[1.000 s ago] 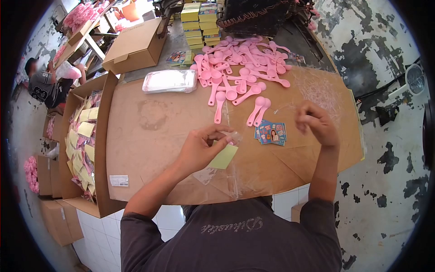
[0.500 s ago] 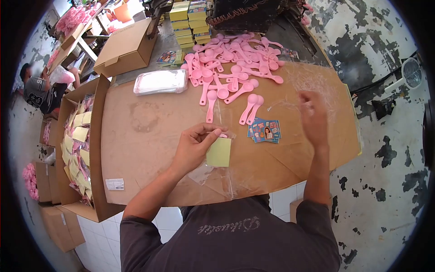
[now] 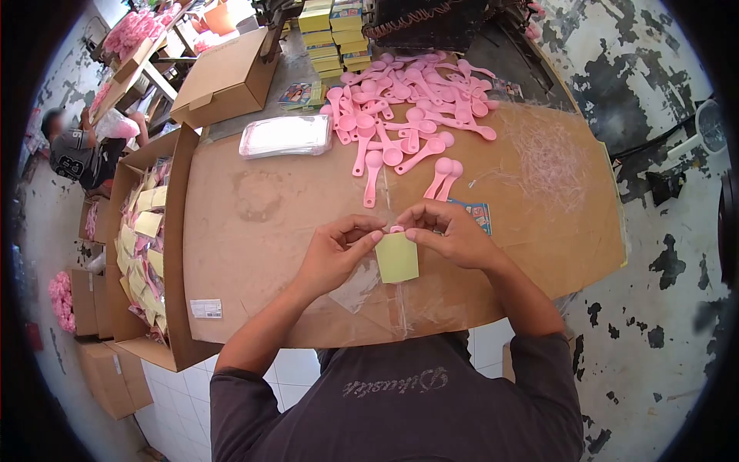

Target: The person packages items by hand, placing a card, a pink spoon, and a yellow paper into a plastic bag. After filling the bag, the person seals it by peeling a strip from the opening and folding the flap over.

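Card, pale yellow-green, is held up over the cardboard sheet; using it as landmark. Change I'm logging: right hand was well apart, right of the card, half a second ago, now it's at the card's upper right corner, so I'd call the work two-handed now. Fingers: left hand pinches the card's upper left corner, right thumb and forefinger pinch opposite. Small pink tip shows above the card. Blue printed cards lie right of the card, partly hidden by the right hand. Writing: shirt, nearer than the card, seems to read "Dikustik"; white label, left of the card, too small for me.
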`<state>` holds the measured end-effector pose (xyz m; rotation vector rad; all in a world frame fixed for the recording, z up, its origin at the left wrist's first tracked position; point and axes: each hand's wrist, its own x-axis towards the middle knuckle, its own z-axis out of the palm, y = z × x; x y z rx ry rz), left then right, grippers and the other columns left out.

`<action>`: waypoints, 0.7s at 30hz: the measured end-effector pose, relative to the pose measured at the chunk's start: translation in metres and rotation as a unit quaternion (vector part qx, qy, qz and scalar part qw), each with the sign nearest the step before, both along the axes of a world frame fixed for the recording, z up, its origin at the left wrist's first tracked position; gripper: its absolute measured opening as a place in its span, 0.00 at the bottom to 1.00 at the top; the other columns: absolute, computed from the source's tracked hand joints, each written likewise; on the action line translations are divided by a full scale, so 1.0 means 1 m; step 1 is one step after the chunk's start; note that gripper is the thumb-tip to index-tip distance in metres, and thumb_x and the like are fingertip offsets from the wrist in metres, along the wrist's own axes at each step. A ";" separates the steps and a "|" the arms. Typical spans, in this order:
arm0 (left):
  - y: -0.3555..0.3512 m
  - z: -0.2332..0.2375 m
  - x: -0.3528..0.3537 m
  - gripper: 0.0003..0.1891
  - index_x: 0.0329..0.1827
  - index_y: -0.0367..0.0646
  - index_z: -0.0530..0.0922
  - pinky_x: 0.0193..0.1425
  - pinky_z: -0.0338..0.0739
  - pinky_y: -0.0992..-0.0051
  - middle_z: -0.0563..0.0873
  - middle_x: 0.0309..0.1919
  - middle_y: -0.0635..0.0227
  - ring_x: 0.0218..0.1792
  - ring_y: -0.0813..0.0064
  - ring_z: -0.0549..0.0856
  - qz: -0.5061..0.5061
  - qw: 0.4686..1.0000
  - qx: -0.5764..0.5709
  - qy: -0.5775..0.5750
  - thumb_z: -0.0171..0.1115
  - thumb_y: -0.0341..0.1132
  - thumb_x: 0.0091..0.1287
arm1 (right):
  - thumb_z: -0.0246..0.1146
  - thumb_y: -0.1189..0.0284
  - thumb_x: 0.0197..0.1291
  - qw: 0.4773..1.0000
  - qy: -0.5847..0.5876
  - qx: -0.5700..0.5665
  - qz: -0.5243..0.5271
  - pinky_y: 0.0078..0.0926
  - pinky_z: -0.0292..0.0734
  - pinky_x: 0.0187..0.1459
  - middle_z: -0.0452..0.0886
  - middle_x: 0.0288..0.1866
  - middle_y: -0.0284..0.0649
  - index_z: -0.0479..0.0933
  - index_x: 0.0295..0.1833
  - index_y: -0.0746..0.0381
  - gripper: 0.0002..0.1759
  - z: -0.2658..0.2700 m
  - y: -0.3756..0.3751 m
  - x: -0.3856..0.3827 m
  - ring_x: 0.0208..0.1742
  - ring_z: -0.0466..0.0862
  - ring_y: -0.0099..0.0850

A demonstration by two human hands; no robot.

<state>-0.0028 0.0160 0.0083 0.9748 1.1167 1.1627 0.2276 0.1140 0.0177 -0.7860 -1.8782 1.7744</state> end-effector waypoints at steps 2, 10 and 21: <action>0.001 -0.006 0.000 0.11 0.58 0.34 0.84 0.50 0.85 0.78 0.91 0.49 0.65 0.49 0.81 0.89 0.001 1.000 0.015 0.016 0.68 0.29 0.77 | 0.69 0.71 0.73 0.999 -0.035 0.019 -0.009 0.22 0.80 0.49 0.88 0.45 0.34 0.84 0.58 0.67 0.13 0.001 0.003 0.000 0.46 0.85 0.19; 0.005 -0.021 -0.007 0.07 0.51 0.34 0.88 0.44 0.87 0.79 0.93 0.44 0.66 0.43 0.81 0.90 0.039 0.993 0.069 0.090 0.69 0.26 0.75 | 0.71 0.73 0.71 0.998 0.023 -0.036 -0.036 0.22 0.79 0.49 0.89 0.45 0.33 0.88 0.52 0.65 0.09 -0.013 0.012 0.004 0.45 0.85 0.19; 0.009 -0.030 -0.019 0.09 0.52 0.33 0.89 0.49 0.87 0.77 0.93 0.47 0.62 0.45 0.80 0.91 0.005 0.977 0.160 0.137 0.66 0.20 0.72 | 0.69 0.75 0.72 0.999 0.032 -0.006 -0.001 0.21 0.77 0.48 0.88 0.44 0.31 0.89 0.51 0.63 0.07 -0.024 0.021 0.010 0.46 0.83 0.19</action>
